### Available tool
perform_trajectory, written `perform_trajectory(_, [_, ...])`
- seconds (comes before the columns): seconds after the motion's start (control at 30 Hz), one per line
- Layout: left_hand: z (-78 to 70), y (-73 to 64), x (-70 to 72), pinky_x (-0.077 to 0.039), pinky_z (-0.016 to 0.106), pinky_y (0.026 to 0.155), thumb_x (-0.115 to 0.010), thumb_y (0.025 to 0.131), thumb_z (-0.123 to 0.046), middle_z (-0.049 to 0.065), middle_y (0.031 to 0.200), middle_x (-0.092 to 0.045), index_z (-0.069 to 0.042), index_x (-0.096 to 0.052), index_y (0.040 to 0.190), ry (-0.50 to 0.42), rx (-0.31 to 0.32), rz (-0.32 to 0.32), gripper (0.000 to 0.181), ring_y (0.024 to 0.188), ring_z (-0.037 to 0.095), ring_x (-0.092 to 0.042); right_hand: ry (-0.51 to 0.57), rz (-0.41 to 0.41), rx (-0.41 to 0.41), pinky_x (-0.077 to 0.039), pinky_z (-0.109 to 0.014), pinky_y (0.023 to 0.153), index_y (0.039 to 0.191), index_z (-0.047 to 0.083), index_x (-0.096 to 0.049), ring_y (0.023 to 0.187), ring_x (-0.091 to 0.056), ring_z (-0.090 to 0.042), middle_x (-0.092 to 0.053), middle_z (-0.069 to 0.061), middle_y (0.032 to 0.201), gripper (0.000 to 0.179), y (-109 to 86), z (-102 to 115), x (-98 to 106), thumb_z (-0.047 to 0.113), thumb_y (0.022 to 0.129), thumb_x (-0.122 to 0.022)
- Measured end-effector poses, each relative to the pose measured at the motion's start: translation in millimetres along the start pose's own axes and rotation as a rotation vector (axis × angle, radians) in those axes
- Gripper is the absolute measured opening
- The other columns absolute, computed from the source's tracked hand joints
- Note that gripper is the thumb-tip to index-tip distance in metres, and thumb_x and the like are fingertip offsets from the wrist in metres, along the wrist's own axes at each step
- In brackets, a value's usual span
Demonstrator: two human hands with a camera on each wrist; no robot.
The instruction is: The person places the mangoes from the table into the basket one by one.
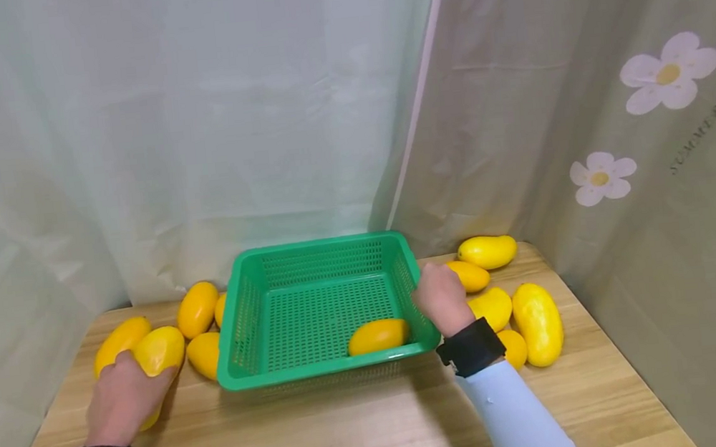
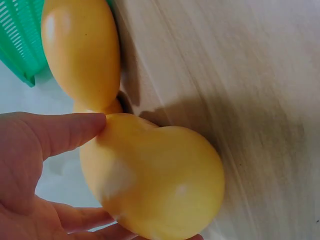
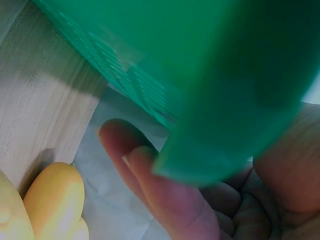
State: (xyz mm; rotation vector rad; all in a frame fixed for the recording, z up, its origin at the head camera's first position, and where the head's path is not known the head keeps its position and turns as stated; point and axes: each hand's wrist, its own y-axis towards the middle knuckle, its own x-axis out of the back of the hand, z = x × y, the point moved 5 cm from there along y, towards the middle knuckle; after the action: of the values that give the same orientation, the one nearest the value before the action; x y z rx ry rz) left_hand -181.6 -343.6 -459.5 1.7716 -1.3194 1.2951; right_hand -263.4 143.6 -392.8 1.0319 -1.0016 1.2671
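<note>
At the left of the table, my left hand (image 1: 122,401) grips a yellow mango (image 1: 160,349). In the left wrist view, the thumb presses one side of this mango (image 2: 165,175) and the fingers curve round the other. My right hand (image 1: 441,298) holds the right rim of a green plastic basket (image 1: 282,376). From the right wrist, the basket's rim (image 3: 225,135) lies between curled fingers (image 3: 170,200) and palm. One mango (image 1: 378,337) rests inside the basket, at its front right corner.
More mangoes (image 1: 198,309) lie left of the basket, one (image 1: 120,340) right beside the held one. Several others (image 1: 538,325) are grouped to its right, close to my right wrist. Curtains (image 1: 257,118) hang behind the wooden table (image 1: 326,435).
</note>
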Motion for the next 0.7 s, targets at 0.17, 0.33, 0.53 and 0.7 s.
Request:
perform_trajectory(0.17, [4.3,0.5,-3.4,-0.039,0.038,0.05,-0.061,0.076,-0.064,0.021,0.076,-0.044,0.014,-0.034,0.106,0.04,0.068,0.073,0.088,0.064,0.031,-0.045,0.006,-0.002,0.005,-0.044,-0.033,0.053,0.072,0.005,-0.054,0.061,-0.05,-0.022,-0.051,-0.008,0.066,0.013,0.2,-0.4,-0.4,0.012,0.078,-0.063])
perform_trajectory(0.33, [5.3,1.8,-4.1,-0.038,0.038,0.052,-0.057,0.073,-0.073,0.017,0.073,-0.044,0.013,-0.035,0.105,0.082,0.101,0.117,0.094,0.062,0.029,-0.045,0.002,-0.006,0.019,-0.044,-0.035,0.054,0.07,0.006,-0.052,0.062,-0.05,-0.023,-0.051,-0.008,0.068,0.014,1.5,-1.4,0.0,0.012,0.077,-0.063])
perform_trajectory(0.53, [6.6,0.1,-4.1,-0.035,0.036,0.054,-0.057,0.071,-0.075,0.013,0.069,-0.045,0.009,-0.045,0.095,0.079,0.114,0.132,0.087,0.062,0.027,-0.046,0.031,-0.013,0.034,-0.045,-0.036,0.053,0.07,0.006,-0.051,0.063,-0.051,-0.023,-0.051,-0.009,0.069,0.014,0.1,-0.4,2.3,0.011,0.075,-0.063])
perform_trajectory(0.7, [9.0,-3.2,-2.3,-0.034,0.034,0.053,-0.056,0.068,-0.078,0.012,0.069,-0.045,0.005,-0.048,0.092,0.064,0.116,0.142,0.087,0.062,0.025,-0.046,0.054,0.027,0.025,-0.042,-0.032,0.052,0.067,0.007,-0.052,0.061,-0.05,-0.022,-0.049,-0.008,0.065,0.018,-0.4,-0.6,2.7,0.014,0.078,-0.064])
